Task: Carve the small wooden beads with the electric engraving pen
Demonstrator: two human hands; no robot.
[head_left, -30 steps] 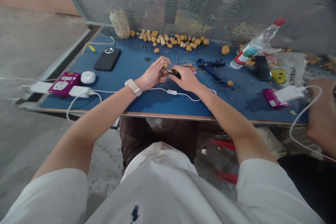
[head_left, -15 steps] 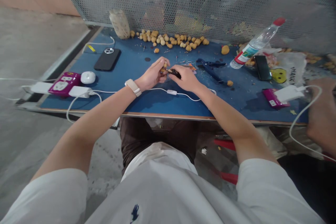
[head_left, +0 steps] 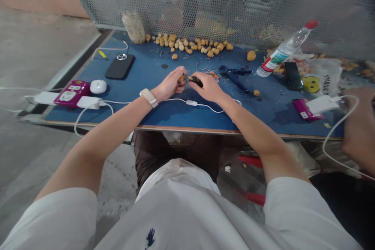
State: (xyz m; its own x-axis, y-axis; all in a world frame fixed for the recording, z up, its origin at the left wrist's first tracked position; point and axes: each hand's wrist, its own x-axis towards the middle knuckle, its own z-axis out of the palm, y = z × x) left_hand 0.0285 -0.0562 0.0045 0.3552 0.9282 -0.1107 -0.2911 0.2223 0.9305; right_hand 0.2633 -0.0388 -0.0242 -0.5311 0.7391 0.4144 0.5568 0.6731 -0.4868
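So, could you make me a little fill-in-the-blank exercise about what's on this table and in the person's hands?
1. The right hand holds a handle whose colour is ____.
2. The cap on the plastic bottle is ____.
3. The pale wristband is worn on the person's ____ side.
4. The tabletop is coloured ____.

Missing words: black; red; left; blue.
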